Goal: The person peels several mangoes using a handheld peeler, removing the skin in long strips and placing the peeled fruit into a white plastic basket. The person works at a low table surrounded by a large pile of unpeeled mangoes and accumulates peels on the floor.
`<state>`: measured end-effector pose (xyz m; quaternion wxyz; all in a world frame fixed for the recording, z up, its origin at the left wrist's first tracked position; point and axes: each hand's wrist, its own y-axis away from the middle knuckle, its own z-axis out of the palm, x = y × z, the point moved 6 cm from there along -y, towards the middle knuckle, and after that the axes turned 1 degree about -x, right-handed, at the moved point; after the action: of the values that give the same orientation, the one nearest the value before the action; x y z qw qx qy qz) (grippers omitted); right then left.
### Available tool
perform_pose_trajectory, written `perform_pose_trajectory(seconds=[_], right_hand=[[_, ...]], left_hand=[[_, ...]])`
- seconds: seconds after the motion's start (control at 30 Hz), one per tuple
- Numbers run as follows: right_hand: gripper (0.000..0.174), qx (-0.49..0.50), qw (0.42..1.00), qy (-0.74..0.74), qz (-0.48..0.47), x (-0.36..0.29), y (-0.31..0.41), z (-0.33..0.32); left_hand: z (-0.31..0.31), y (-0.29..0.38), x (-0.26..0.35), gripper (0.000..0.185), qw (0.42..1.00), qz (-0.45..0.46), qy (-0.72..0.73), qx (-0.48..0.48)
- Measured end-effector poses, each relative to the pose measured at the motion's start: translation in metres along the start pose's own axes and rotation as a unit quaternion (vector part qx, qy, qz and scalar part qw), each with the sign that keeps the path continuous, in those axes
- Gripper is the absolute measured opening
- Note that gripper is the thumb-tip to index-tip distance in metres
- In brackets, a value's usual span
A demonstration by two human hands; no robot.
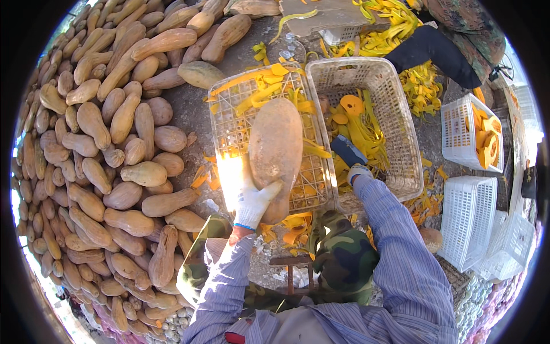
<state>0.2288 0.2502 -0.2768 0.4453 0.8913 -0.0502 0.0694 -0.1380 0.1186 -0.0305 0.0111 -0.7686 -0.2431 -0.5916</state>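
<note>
A large tan butternut-type squash lies lengthwise on an upturned plastic crate. My left hand, in a white knit glove, grips its narrow near end, thumb on top. My gloved right hand holds a broad, dark-bladed knife over the open plastic crate to the right; the handle is hidden in my fist. Inside that crate are long yellow-green peel strips and round orange squash end slices. More orange and yellow peel lies on the upturned crate's far end.
A big heap of unpeeled squash fills the left side. At the right stand a white basket of orange squash pieces and stacked white baskets. A person's dark sleeve reaches in at the upper right, near a peel pile.
</note>
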Motion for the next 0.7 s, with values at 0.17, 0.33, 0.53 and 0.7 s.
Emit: perform_pose_trajectory(seconds=[0.17,0.33,0.53,0.7], right_hand=[[0.050,-0.012,1.000,0.015,0.022,-0.004,-0.001,-0.008],[0.055,0.015,0.999,-0.011,0.035,-0.004,0.007,-0.025],[0.062,0.171,0.970,-0.172,-0.009,0.002,0.034,-0.045],[0.069,0.198,0.898,-0.392,-0.014,0.020,0.104,-0.091]], left_hand=[[-0.002,-0.003,-0.003,0.119,0.997,0.005,-0.080,0.015],[-0.001,0.001,0.007,0.125,0.991,-0.014,-0.131,0.011],[-0.001,0.004,0.014,0.127,0.996,-0.025,-0.087,-0.012],[-0.011,0.014,-0.002,0.127,0.994,-0.020,-0.104,0.018]])
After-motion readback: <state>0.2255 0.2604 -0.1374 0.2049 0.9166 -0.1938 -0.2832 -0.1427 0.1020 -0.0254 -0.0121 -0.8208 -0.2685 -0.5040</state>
